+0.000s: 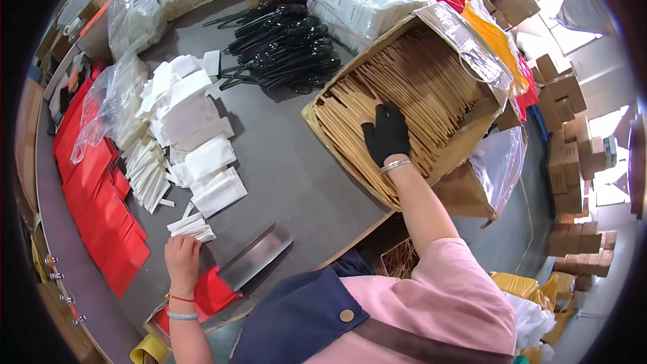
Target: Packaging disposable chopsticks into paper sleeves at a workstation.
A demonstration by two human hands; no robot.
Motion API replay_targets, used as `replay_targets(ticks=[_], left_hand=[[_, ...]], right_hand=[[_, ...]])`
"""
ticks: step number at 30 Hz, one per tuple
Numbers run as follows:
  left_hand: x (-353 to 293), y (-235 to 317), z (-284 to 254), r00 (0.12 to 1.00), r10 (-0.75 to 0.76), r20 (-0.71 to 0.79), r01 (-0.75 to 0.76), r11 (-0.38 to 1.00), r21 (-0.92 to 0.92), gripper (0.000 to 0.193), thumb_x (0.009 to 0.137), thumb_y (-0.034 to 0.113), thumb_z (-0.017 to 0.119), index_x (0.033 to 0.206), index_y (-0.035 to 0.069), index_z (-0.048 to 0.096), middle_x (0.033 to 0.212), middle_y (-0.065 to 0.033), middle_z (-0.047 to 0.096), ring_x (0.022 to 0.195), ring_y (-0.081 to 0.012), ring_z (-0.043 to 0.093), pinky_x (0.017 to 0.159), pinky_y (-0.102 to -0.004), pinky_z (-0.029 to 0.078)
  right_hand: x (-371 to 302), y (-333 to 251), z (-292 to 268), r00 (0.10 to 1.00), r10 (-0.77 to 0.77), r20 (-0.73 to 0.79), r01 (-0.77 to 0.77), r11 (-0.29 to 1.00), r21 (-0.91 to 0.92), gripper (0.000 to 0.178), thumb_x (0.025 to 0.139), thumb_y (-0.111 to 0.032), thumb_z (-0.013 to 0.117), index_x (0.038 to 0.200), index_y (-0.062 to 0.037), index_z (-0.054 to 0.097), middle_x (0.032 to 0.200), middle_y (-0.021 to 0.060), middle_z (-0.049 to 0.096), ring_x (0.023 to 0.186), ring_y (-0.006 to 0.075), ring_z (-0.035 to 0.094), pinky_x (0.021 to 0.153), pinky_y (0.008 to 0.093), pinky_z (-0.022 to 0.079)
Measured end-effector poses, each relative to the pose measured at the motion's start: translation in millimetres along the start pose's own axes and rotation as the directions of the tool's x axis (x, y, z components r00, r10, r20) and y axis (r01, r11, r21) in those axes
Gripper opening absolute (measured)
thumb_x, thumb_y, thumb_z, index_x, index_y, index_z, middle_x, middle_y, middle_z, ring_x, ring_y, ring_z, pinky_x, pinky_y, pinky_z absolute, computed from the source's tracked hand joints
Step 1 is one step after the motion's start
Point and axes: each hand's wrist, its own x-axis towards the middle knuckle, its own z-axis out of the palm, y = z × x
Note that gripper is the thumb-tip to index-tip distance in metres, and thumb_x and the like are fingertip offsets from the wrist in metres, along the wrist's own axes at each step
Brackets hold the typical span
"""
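At the lower edge of the frame, nearest, is the person's navy apron (296, 317) over a pink shirt (431, 290). Just left of it, a metal chute (259, 256) slants on the grey tabletop (269, 168), its lower end against a red sleeve (214, 291). The bare left hand (182, 259), lower left, has its fingertips at a small stack of white slim packets (192, 228); I cannot tell whether it pinches any. Right of centre, the right hand (387, 131), in a black glove with bare fingertips showing, lies back-up on the wooden sticks (431, 87) filling an open cardboard box (311, 118); whether it has closed on any cannot be told. Along the left side lie overlapping red sleeves (94, 195), and beside them more white slim packets (147, 174) and folded white napkins (185, 111). Farther off, at upper centre, black plastic spoons (283, 47) are heaped near a clear-wrapped white pack (367, 0). Stacked cartons (566, 162) stand at the far right.
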Motion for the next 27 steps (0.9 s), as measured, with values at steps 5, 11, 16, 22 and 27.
replay_targets(ticks=[5,11,16,22,27], left_hand=[[0.5,-0.9,-1.7,1.0,0.029,0.001,-0.029,0.999,0.024,0.012,0.078,0.005,0.069,0.084,0.007,0.059,0.085,-0.0088,0.059,0.083,-0.03,0.056,0.072,-0.0404,0.043],[-3.9,2.2,-1.8,0.999,-0.018,0.027,0.018,1.0,-0.003,0.011,0.081,0.004,0.067,0.088,0.006,0.058,0.087,-0.0109,0.059,0.083,-0.0309,0.057,0.072,-0.0408,0.044],[-5.4,5.0,-3.2,0.998,-0.068,0.004,0.068,0.992,-0.109,0.011,0.083,0.003,0.065,0.093,0.004,0.059,0.088,-0.0133,0.06,0.082,-0.0338,0.058,0.07,-0.0422,0.045],[-8.4,15.2,-10.9,0.984,-0.172,0.045,0.177,0.97,-0.165,0.01,0.084,0.0,0.064,0.093,0.003,0.06,0.086,-0.0148,0.059,0.079,-0.0352,0.058,0.07,-0.0415,0.046],[-6.7,29.1,-19.9,0.975,-0.211,0.068,0.221,0.939,-0.264,0.007,0.084,-0.002,0.063,0.089,0.002,0.06,0.082,-0.0141,0.058,0.075,-0.0328,0.058,0.068,-0.0386,0.047]], right_hand=[[-14.4,-8.4,6.9,0.999,0.011,-0.04,-0.008,0.998,0.07,0.058,0.097,-0.037,0.054,0.141,-0.0008,0.042,0.142,0.0251,0.041,0.131,0.0408,0.04,0.111,0.0464,0.032],[31.7,62.8,-27.4,0.937,0.014,-0.348,0.156,0.877,0.455,0.043,0.095,-0.023,0.06,0.129,0.0008,0.053,0.132,0.0223,0.055,0.123,0.0378,0.051,0.107,0.0413,0.039],[124.5,148.6,-57.0,0.965,0.239,-0.104,-0.207,0.945,0.255,0.058,0.096,-0.043,0.052,0.138,-0.0029,0.051,0.142,0.0221,0.049,0.13,0.0364,0.048,0.107,0.0416,0.039],[160.2,167.0,-30.4,0.989,0.144,-0.025,-0.145,0.988,-0.047,0.069,0.092,-0.051,0.052,0.141,-0.0023,0.046,0.142,0.025,0.048,0.131,0.0388,0.046,0.11,0.044,0.036],[158.3,151.8,-6.2,0.979,0.185,0.083,-0.176,0.979,-0.103,0.072,0.092,-0.053,0.05,0.141,-0.0005,0.044,0.142,0.0268,0.046,0.132,0.0402,0.044,0.11,0.0442,0.036]])
